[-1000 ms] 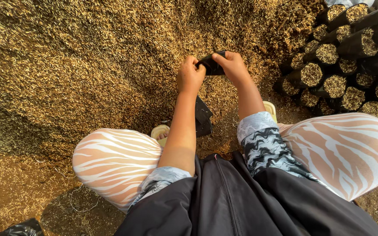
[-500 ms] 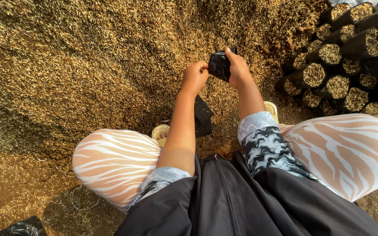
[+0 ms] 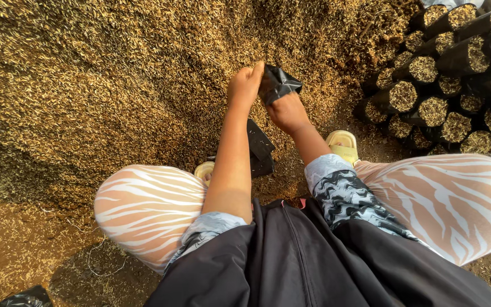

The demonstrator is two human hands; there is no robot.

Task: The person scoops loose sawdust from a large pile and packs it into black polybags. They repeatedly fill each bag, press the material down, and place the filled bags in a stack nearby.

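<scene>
Bag (image 3: 278, 84), small black plastic, held up over husk pile (image 3: 86, 85) w/ both hands pinching it, left hand (image 3: 245, 85) at one edge & right hand (image 3: 287, 112) below; prob. light, floppy, a bit slick, so grip near rim

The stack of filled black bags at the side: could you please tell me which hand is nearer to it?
Right. The right hand, gripping the small black bag, lies closer to the filled bags; the left hand is farther away.
</scene>
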